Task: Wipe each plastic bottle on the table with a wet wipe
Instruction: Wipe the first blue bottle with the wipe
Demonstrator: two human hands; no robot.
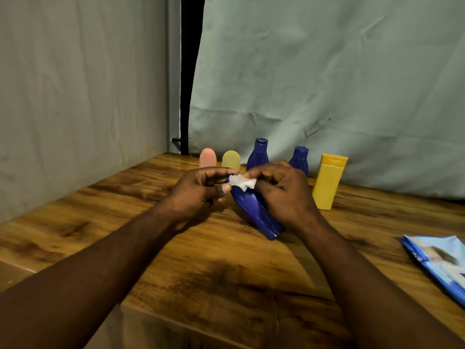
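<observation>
Left hand, right hand — one wipe, perhaps six bottles

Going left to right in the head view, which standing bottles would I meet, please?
Pink rounded plastic bottle → pale yellow rounded bottle → tall dark blue bottle → shorter dark blue bottle → yellow rectangular bottle.

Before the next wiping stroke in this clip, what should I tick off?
1. Grip on the wet wipe: ok, pinched between left hand and right hand.
2. Wipe spread for wiping: not ok, small and bunched.
3. Reach to the tilted blue bottle: ok, directly under the hands.
4. That bottle's support: cannot tell, the right hand hides its upper part.
5. Other bottles upright: ok, pink bottle, pale yellow bottle, two blue bottles, yellow capped bottle stand behind.
6. Spare wipes: ok, wipe pack on the table, right.
</observation>
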